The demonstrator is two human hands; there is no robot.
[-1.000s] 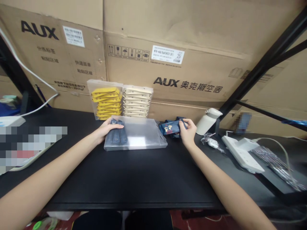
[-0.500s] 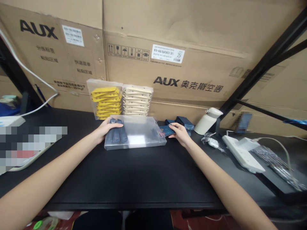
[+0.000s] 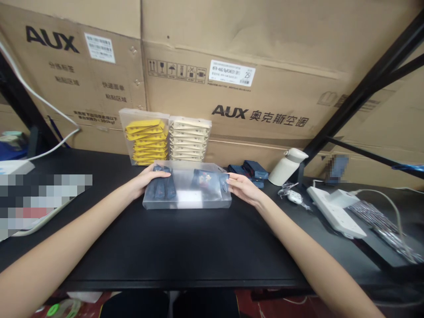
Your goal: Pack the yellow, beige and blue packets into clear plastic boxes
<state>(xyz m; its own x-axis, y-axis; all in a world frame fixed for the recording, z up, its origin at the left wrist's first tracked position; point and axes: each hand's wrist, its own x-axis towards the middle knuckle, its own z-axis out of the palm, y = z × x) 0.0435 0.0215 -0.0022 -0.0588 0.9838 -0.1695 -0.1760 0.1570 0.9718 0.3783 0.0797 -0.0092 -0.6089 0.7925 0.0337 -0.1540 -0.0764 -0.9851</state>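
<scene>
A clear plastic box [image 3: 185, 201] lies on its side on the black table, its opening toward the right. Wrapped around its left end is my left hand [image 3: 150, 179], thumb on top. Several dark blue packets [image 3: 162, 187] sit inside at that end. With its fingers at the open right end, my right hand [image 3: 243, 186] pinches another dark blue packet [image 3: 208, 177], printed with a small colourful pattern. Most of that packet is inside the box, seen through the plastic. More dark blue packets [image 3: 255, 170] lie in a pile behind my right hand.
Behind stand clear boxes of yellow packets [image 3: 149, 137] and cream packets [image 3: 190, 139], against large cardboard cartons [image 3: 265, 88]. To the right are a white bottle [image 3: 287, 167], a small wrapped white item [image 3: 294, 197] and a power strip [image 3: 336, 216]. Black rack bars [image 3: 371, 73] slant on the right.
My right hand has moved slightly left, pushing the dark blue packet from outside the opening into the box. My left hand keeps its hold on the left end.
</scene>
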